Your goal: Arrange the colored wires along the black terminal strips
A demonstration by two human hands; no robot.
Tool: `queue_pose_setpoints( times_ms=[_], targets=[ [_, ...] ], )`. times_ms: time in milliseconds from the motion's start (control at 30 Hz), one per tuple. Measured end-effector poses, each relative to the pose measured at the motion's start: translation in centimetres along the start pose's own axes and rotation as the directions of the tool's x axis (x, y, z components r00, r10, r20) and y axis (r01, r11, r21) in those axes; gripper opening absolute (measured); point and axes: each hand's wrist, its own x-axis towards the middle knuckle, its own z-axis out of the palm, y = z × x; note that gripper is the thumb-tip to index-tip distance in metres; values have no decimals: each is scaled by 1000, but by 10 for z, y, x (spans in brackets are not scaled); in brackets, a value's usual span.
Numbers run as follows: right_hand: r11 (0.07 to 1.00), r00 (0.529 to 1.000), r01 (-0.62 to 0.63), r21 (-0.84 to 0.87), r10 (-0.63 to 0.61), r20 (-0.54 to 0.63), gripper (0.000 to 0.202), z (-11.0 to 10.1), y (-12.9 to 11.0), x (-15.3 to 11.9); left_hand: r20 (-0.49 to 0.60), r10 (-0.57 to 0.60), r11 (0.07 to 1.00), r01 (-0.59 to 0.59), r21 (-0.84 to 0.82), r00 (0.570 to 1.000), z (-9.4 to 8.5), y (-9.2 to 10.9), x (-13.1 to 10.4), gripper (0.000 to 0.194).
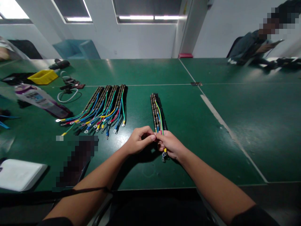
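A black terminal strip (pixel 155 110) with a row of metal contacts lies lengthwise on the green table in front of me. Yellow-green, blue and red wires run along it toward me. My right hand (pixel 170 142) is closed around these wires (pixel 161 121), and their ring lugs (pixel 164 154) poke out below the fingers. My left hand (pixel 141 139) meets it at the strip's near end, thumb and forefinger pinched; what sits between those fingertips is too small to make out.
Several similar wired terminal strips (pixel 108 100) lie side by side to the left, lugs toward me. Beyond them are a bottle (pixel 44 100), a yellow bin (pixel 43 77) and a white cable (pixel 68 96). A white box (pixel 21 174) lies near left. Someone sits far right (pixel 251 47).
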Motion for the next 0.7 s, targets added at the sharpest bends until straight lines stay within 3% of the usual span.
queue_pose_setpoints(
  times_ms=[133,300,433,500,700],
  targets=[
    [996,999,-28,86,25,39,32,-3,-1,0,16,-9,1000,9,-16,1000,-2,-2,-3,31],
    [983,996,-59,174,47,72,31,-5,-1,0,44,-31,995,27,91,999,-6,-4,-1,28],
    [970,995,-67,235,46,92,34,-6,0,1,182,48,976,-84,199,982,-11,0,2,30],
    [963,994,-64,263,38,104,35,-8,0,3,256,30,978,-82,194,966,-14,3,3,30],
    [943,990,-100,317,64,123,30,-11,0,4,267,12,979,-65,191,964,-15,3,2,24]
  ],
)
